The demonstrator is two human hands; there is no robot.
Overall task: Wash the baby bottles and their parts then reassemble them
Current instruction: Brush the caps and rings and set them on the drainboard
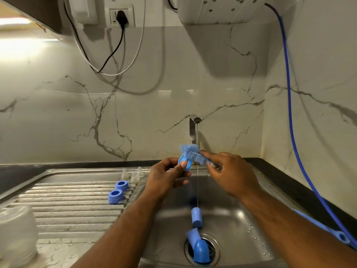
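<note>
Left hand (166, 178): thumb and fingertips pinch a blue screw ring (185, 165) by its rim, held up over the back edge of the sink basin (251, 238)
Right hand (231, 175): fingers curled round the handle of a blue bottle brush (193, 153), whose bristles lie against the top of the ring
Tap (194, 128): a thin stream (197, 180) falls just right of the ring, between the hands, down onto a blue cap (196, 217) lying mid-basin
Risk, the ring: it looks wet and is held only by a pinch; a hard brush stroke could pop it loose and drop it into the basin
Risk, the rinse: the stream seems to miss the ring, so soap may stay in its threads unless it is brought under the water
Risk, the drain (214, 248): a second cap (200, 246) lies across it at the basin's front edge; it could slow the outflow or pick up grime from the strainer
Drainboard (77, 209): two more rings (122, 185) sit by its right edge and three clear teats (133, 176) stand at its back right corner; they look light, so a swung forearm could knock them into the basin
Bottles (17, 233): clear, at the drainboard's front left corner, well apart from the hands; too blurred to count
</note>
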